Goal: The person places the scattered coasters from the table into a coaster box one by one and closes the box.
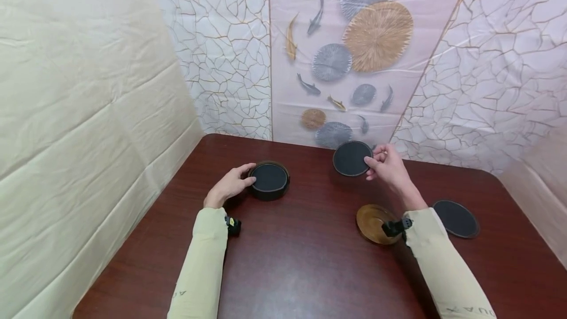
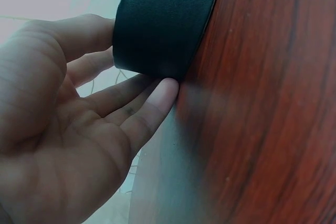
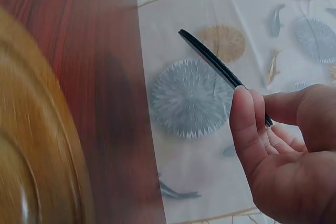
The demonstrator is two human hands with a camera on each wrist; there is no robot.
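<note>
My right hand (image 1: pixel 391 167) pinches a round black coaster (image 1: pixel 350 159) by its edge, held up over the far side of the table. Edge-on in the right wrist view, the coaster (image 3: pixel 207 56) shows as thin dark layers between thumb and fingers. On the table to the left stands a low, round black coaster holder (image 1: pixel 267 194), with a black disc (image 1: pixel 271 177) inside its brownish rim. My left hand (image 1: pixel 230 184) holds the holder at its left side, thumb at the near rim and fingers round the back. The left wrist view shows the fingers against its dark side wall (image 2: pixel 163 24).
A round brown wooden plate (image 1: pixel 365 225) lies on the table beneath my right wrist. Farther right is a larger flat black disc (image 1: pixel 458 219), partly behind the right sleeve (image 1: pixel 436 245). A patterned cloth wall (image 1: pixel 292 127) rises at the far edge of the reddish-brown table (image 1: pixel 283 255).
</note>
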